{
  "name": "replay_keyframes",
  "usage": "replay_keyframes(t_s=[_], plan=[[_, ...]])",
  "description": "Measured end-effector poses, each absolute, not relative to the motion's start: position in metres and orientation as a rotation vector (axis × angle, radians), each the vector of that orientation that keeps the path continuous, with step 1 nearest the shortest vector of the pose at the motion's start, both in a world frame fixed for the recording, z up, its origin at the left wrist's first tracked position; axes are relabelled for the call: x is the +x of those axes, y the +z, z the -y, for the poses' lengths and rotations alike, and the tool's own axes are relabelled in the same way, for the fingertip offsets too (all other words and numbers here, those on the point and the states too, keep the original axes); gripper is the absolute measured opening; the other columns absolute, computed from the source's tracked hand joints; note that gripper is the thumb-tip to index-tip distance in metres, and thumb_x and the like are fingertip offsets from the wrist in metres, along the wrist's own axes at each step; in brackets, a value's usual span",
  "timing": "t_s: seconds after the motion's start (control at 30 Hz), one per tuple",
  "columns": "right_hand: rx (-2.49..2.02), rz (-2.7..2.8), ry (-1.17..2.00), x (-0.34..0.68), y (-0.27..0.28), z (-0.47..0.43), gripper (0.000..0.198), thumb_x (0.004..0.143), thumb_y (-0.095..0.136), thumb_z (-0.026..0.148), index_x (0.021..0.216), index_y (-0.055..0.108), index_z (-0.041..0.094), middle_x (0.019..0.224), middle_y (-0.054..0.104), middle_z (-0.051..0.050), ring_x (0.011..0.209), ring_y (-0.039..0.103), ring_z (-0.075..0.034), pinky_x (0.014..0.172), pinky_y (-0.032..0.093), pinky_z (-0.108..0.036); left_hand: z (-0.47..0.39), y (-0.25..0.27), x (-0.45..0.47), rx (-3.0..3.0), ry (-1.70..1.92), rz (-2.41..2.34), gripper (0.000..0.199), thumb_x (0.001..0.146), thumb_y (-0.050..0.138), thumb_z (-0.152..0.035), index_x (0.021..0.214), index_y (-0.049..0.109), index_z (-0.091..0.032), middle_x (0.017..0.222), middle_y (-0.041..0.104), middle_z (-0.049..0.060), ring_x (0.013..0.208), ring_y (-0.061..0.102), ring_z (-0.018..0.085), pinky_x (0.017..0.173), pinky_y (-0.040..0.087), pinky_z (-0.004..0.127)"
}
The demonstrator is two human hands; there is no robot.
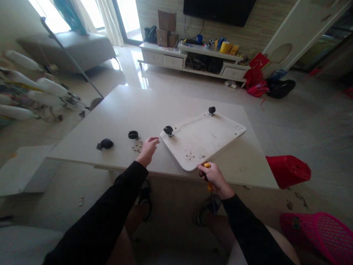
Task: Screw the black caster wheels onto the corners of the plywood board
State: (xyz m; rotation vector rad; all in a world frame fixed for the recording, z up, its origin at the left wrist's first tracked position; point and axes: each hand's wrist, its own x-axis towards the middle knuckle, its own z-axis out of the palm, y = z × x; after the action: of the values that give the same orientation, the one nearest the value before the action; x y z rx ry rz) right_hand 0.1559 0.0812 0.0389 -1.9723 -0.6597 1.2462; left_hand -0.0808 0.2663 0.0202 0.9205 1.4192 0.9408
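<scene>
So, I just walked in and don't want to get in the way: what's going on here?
A person's right hand grips a screwdriver by the near edge of a white board. The left hand is between that board and some loose screws; whether it holds anything is too small to tell. One caster and another stand on the board; two more lie off it, on the table.

On the table (pixel 143 105), two casters (pixel 134 135) and screws (pixel 135 150) lie left of the board (pixel 197 134)
</scene>
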Motion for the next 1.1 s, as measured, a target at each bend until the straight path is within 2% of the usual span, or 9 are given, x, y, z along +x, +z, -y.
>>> replay_keyframes(t_s=[0.13,0.27,0.4,0.6,0.7,0.83,0.93,1.0,1.1], plan=[[-1.966,0.74,1.367,0.129,0.035,-0.092,0.03,0.09,0.07,0.045,0.084,0.055,0.02,0.061,0.059,0.006,0.045,0.05,-0.007,0.046,0.039,-0.02,-0.284,0.018,-0.138,1.067,1.006,-1.653,0.035,0.063,0.067,-0.03,0.096,0.071,-0.018,0.09,0.069,0.005,0.086,0.062,0.023,0.073,0.046,0.031],[-1.976,0.913,1.577,0.114,0.036,-0.101,0.024,0.087,0.077,0.036,0.084,0.059,0.019,0.059,0.06,0.005,0.047,0.051,-0.009,0.045,0.037,-0.022,-0.292,0.007,-0.185,1.267,0.867,-1.868,0.032,0.068,0.068,-0.03,0.098,0.074,-0.018,0.088,0.074,0.007,0.08,0.067,0.023,0.07,0.049,0.031],[-1.922,1.156,1.726,0.103,0.039,-0.103,0.02,0.082,0.082,0.029,0.081,0.068,0.015,0.062,0.062,0.003,0.053,0.053,-0.008,0.051,0.037,-0.022,-0.291,-0.006,-0.203,1.528,0.592,-1.889,0.022,0.073,0.073,-0.034,0.088,0.078,-0.019,0.09,0.079,0.01,0.081,0.072,0.026,0.074,0.053,0.034],[-1.781,1.378,1.788,0.095,0.05,-0.107,0.021,0.085,0.081,0.033,0.092,0.078,0.014,0.076,0.067,0.0,0.069,0.058,-0.009,0.063,0.042,-0.021,-0.287,-0.018,-0.204,1.856,0.391,-1.79,0.022,0.076,0.068,-0.032,0.089,0.081,-0.02,0.097,0.08,0.011,0.081,0.07,0.026,0.085,0.055,0.038],[-1.739,1.426,1.777,0.094,0.055,-0.108,0.026,0.084,0.082,0.039,0.094,0.077,0.015,0.083,0.068,0.0,0.075,0.058,-0.01,0.066,0.044,-0.021,-0.285,-0.019,-0.202,1.901,0.376,-1.784,0.018,0.073,0.068,-0.029,0.084,0.081,-0.022,0.097,0.079,0.01,0.082,0.07,0.026,0.089,0.055,0.039],[-1.631,1.293,1.869,0.096,0.065,-0.105,0.033,0.083,0.077,0.047,0.1,0.069,0.02,0.081,0.06,0.003,0.066,0.056,-0.01,0.06,0.044,-0.023,-0.282,-0.02,-0.196,1.807,0.419,-1.75,0.006,0.068,0.071,-0.027,0.073,0.075,-0.025,0.086,0.079,0.009,0.078,0.069,0.027,0.086,0.056,0.039],[-1.325,1.085,1.979,0.105,0.076,-0.102,0.033,0.079,0.074,0.036,0.108,0.063,0.023,0.085,0.058,0.005,0.066,0.056,-0.009,0.063,0.046,-0.023,-0.281,-0.02,-0.193,1.763,0.431,-1.749,0.007,0.067,0.071,-0.025,0.073,0.073,-0.026,0.084,0.079,0.009,0.074,0.07,0.027,0.079,0.055,0.037],[-1.045,0.937,2.01,0.113,0.083,-0.102,0.04,0.072,0.072,0.027,0.111,0.06,0.024,0.087,0.06,0.004,0.071,0.059,-0.01,0.068,0.048,-0.023,-0.281,-0.019,-0.191,1.76,0.436,-1.761,0.008,0.066,0.071,-0.024,0.074,0.073,-0.026,0.086,0.08,0.009,0.076,0.071,0.027,0.08,0.056,0.037],[-0.797,0.756,1.947,0.123,0.095,-0.105,0.044,0.062,0.066,0.019,0.105,0.057,0.024,0.085,0.063,0.003,0.076,0.062,-0.013,0.072,0.049,-0.026,-0.281,-0.018,-0.189,1.753,0.426,-1.778,0.009,0.064,0.071,-0.021,0.072,0.072,-0.026,0.084,0.079,0.009,0.078,0.072,0.028,0.083,0.056,0.038]])
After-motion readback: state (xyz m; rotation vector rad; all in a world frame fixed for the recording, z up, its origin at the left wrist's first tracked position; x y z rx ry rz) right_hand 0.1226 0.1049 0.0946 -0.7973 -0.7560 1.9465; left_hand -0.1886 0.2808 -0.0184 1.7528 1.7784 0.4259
